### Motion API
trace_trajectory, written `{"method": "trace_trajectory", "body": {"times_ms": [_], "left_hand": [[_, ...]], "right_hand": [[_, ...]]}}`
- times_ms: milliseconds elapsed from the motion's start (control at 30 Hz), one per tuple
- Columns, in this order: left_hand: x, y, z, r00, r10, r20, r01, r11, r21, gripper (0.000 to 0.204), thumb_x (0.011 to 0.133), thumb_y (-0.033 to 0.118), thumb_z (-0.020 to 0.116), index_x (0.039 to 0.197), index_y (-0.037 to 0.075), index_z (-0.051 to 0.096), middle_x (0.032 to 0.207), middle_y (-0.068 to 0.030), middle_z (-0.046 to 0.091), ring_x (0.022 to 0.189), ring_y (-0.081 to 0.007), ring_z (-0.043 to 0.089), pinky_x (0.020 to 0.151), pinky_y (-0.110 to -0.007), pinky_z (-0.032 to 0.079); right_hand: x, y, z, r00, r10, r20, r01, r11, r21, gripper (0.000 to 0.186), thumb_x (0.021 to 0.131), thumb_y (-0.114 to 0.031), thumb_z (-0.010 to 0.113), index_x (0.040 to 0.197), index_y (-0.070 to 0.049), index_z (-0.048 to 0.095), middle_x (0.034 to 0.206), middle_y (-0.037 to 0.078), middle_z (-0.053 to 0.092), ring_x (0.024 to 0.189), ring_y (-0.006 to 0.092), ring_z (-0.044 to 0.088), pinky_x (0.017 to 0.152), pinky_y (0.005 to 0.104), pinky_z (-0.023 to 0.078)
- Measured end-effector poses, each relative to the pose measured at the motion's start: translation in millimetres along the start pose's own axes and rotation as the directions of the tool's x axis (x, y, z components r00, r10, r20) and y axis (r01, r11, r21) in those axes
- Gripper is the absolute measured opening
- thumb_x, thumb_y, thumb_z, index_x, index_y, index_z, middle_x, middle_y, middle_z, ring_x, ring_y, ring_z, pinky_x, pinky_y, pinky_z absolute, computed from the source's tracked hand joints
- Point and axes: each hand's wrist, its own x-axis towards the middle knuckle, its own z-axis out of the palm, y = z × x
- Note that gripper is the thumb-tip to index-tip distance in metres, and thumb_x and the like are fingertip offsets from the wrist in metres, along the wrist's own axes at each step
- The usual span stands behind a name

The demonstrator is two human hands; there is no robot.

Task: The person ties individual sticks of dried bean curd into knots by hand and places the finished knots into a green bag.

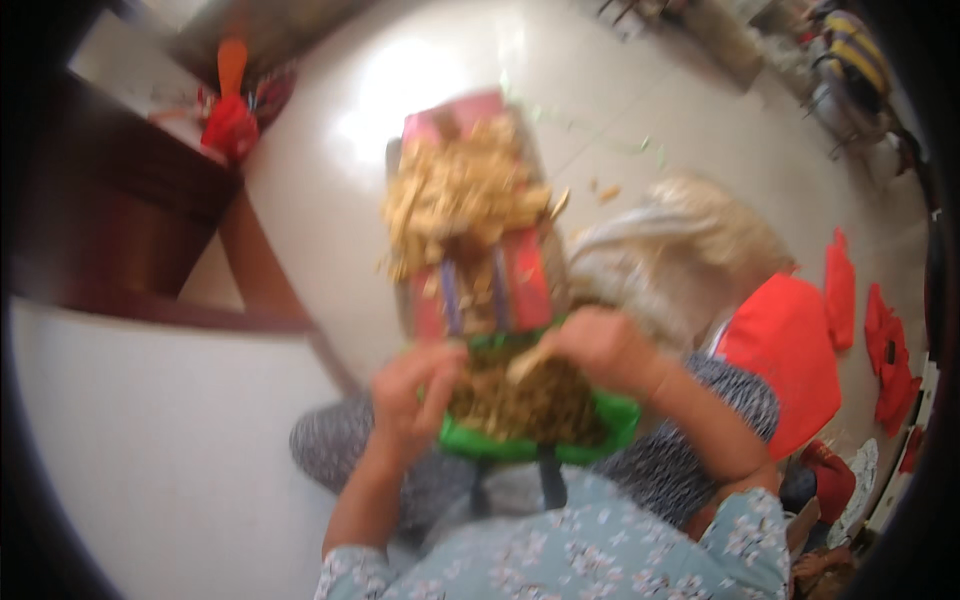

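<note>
My right hand point(605, 350) is closed, pinching a pale yellow dried strip point(528, 364) over a green-rimmed container point(540, 447) at my lap. Brown dried bits point(535, 405) fill this container. At its left edge, my left hand point(415, 390) has its fingers curled; blur hides what they hold, if anything. Just beyond the container lies a long red and pink holder point(527, 268) with dark bars across its near part. A heap of yellow dried strips point(455, 190) covers its far part.
A crumpled pale plastic sack point(680, 240) lies on the floor to the right, beside a red cloth or bag point(785, 350). A white tabletop point(170, 440) stands close on my left, with dark wooden furniture point(130, 220) behind it. A few loose strips point(607, 191) lie on the tiles.
</note>
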Motion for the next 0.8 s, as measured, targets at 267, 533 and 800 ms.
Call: {"method": "trace_trajectory", "body": {"times_ms": [267, 533, 800], "left_hand": [[-50.7, -4.9, 50.3, 0.61, -0.306, 0.731, 0.765, 0.47, -0.441, 0.03, 0.101, 0.026, 0.055, 0.098, -0.002, 0.066, 0.075, -0.0049, 0.065, 0.062, -0.0127, 0.059, 0.059, -0.026, 0.048], [-64.5, 49.0, 8.2, 0.837, -0.046, 0.546, 0.535, 0.281, -0.797, 0.023, 0.095, 0.013, 0.06, 0.095, -0.008, 0.067, 0.086, -0.0178, 0.068, 0.073, -0.0281, 0.067, 0.066, -0.033, 0.054], [-52.4, 68.2, 10.1, 0.951, 0.234, 0.202, -0.126, 0.89, -0.438, 0.021, 0.079, 0.017, 0.08, 0.095, 0.005, 0.076, 0.122, -0.0156, 0.066, 0.113, -0.0309, 0.064, 0.1, -0.05, 0.05]], "right_hand": [[-14.0, -52.1, 2.8, 0.94, -0.34, -0.033, 0.324, 0.919, -0.225, 0.025, 0.083, -0.017, 0.06, 0.105, -0.009, 0.065, 0.078, 0.002, 0.059, 0.067, 0.0175, 0.059, 0.052, 0.0319, 0.044], [-41.7, -39.3, 4.2, 0.958, 0.026, -0.284, 0.011, 0.992, 0.128, 0.028, 0.082, -0.011, 0.066, 0.11, -0.008, 0.066, 0.088, 0.009, 0.069, 0.079, 0.0256, 0.069, 0.068, 0.038, 0.055], [-41.2, -113.2, -23.0, 0.913, 0.213, 0.349, -0.407, 0.554, 0.727, 0.025, 0.103, -0.028, 0.05, 0.106, -0.005, 0.059, 0.078, 0.008, 0.067, 0.07, 0.0209, 0.068, 0.064, 0.0361, 0.054]]}}
